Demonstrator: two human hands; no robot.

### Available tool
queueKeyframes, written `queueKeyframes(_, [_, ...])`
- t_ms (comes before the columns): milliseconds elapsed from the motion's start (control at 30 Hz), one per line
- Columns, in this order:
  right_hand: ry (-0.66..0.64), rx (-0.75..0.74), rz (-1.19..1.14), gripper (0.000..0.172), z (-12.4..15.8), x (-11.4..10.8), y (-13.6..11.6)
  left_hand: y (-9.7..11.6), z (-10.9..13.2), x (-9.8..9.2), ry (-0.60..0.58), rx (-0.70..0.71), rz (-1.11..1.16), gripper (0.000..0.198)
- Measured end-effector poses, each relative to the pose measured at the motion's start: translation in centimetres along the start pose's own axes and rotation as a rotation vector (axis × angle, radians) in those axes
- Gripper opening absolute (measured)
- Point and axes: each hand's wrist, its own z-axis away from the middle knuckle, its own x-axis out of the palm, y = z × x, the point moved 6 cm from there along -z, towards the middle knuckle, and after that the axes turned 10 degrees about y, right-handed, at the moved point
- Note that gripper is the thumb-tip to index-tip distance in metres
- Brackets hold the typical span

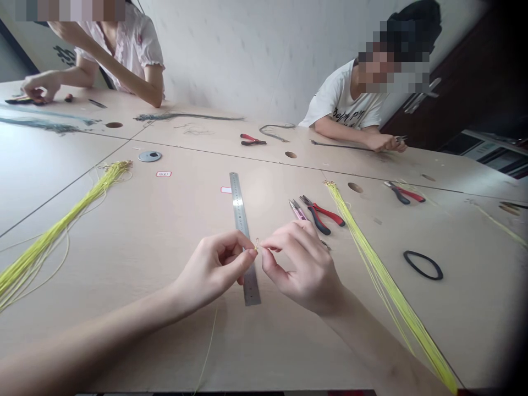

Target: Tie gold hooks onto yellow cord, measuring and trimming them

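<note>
My left hand (pixel 220 264) is closed in a pinch, thumb against forefinger, on the end of a thin yellow cord (pixel 211 335). The cord hangs below that hand towards the table's front edge. A tiny metal loop (pixel 257 242) stands up at the fingertips. My right hand (pixel 299 264) is curled right beside it, thumb and forefinger nearly together; what they hold is too small to make out. Under my left fingers lies a steel ruler (pixel 239 206). Just beyond my right hand are thread snips (pixel 297 210) and red-and-black pliers (pixel 319 213).
Bundles of yellow cords lie at left (pixel 70 220) and right (pixel 383 280). A black ring (pixel 423 265), more pliers (pixel 404 192) and a round metal disc (pixel 149 156) rest on the table. Across it, two people sit working, one at left (pixel 132 49), one at right (pixel 342 104).
</note>
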Motion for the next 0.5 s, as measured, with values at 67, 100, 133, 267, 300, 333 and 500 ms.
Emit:
queueKeyframes(67, [0.001, -0.036, 0.008, 0.01, -0.01, -0.05, -0.15, 0.1, 0.0, 0.01, -0.008, -0.008, 0.021, 0.019])
queueKeyframes(100, [0.005, -0.053, 0.016, 0.01, -0.02, -0.1, -0.21, 0.13, 0.02, 0.02, -0.012, -0.014, 0.033, 0.019])
queueKeyframes(133, [0.006, -0.068, 0.022, 0.01, -0.02, -0.14, -0.25, 0.16, 0.04, 0.02, -0.014, -0.02, 0.044, 0.019])
queueKeyframes(267, [-0.016, -0.095, 0.036, 0.011, -0.02, -0.16, -0.27, 0.25, 0.17, 0.0, -0.023, -0.032, 0.064, 0.02])
queueKeyframes(300, [-0.022, -0.099, 0.037, 0.011, -0.01, -0.14, -0.28, 0.25, 0.2, -0.01, -0.025, -0.034, 0.07, 0.02])
queueKeyframes(333, [-0.024, -0.103, 0.039, 0.012, -0.01, -0.13, -0.28, 0.24, 0.21, -0.03, -0.027, -0.037, 0.076, 0.02])
queueKeyframes(500, [-0.025, -0.104, 0.041, 0.013, 0.05, -0.01, -0.23, 0.13, 0.21, -0.01, -0.037, -0.039, 0.093, 0.021])
